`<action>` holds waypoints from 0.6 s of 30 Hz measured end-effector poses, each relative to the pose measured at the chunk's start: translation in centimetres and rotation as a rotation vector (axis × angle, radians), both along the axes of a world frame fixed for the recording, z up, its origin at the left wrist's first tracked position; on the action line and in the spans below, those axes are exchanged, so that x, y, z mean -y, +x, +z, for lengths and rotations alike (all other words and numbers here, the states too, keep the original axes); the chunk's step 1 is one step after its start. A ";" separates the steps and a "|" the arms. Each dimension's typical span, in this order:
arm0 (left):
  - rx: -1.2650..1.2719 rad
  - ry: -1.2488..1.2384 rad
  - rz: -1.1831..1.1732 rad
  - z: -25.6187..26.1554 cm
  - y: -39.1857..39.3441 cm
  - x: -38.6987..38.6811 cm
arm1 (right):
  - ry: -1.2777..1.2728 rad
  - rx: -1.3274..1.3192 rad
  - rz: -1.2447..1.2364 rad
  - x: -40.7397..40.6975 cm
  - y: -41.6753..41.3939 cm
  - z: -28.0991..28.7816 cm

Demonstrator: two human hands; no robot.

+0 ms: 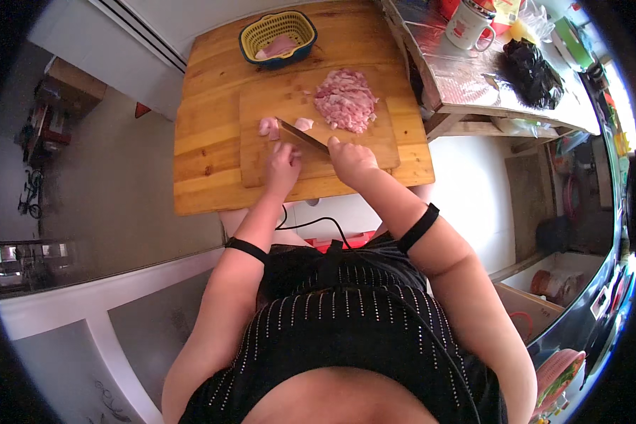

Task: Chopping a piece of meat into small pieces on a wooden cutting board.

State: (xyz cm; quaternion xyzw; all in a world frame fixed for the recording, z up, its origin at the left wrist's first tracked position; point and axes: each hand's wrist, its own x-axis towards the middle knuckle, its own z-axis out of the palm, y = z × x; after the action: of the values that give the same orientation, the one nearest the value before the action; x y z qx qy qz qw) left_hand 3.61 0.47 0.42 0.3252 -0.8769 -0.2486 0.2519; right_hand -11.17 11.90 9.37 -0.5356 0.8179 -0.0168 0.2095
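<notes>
My right hand (350,159) grips the handle of a kitchen knife (308,139), whose blade points up and left over a wooden cutting board (318,172). The blade's tip lies beside small pieces of raw meat (268,127). Just below those pieces is my left hand (284,160), its fingers curled; whether it pinches anything cannot be told. One pale meat piece (303,124) lies on the far side of the blade. A heap of chopped raw meat (346,100) covers the board's upper right. Beyond the board, a yellow basket in a dark blue one (278,38) holds a larger piece of raw meat (277,46).
The board rests on a wooden table (206,132). At the right stands a foil-covered side table (456,79) with a white lidded mug (469,26) and a black plastic bag (533,74). A black cable (323,219) hangs between the table edge and my lap.
</notes>
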 end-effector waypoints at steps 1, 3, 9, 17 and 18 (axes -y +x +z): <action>-0.045 0.019 0.037 -0.2 0.2 0.8 | -0.005 0.016 -0.006 -0.2 -0.2 0.1; -0.139 -0.027 0.083 -0.6 0.2 2.5 | -0.007 -0.015 -0.007 -1.3 -1.0 -0.5; 0.091 -0.091 0.103 1.2 -0.5 6.0 | -0.105 -0.046 -0.163 -3.0 -3.0 -1.6; 0.086 -0.039 0.134 1.0 -3.5 10.2 | -0.140 -0.084 -0.134 -3.3 -2.5 -2.5; 0.029 -0.024 0.151 1.0 -3.9 10.3 | -0.140 -0.088 -0.139 -3.3 -2.4 -2.6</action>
State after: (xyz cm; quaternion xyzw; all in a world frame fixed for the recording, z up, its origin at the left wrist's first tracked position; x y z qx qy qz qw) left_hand -0.24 -9.85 1.40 0.3909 -0.8564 -0.2136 0.2610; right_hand -13.61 15.16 6.77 -0.4913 0.8582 -0.0651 0.1339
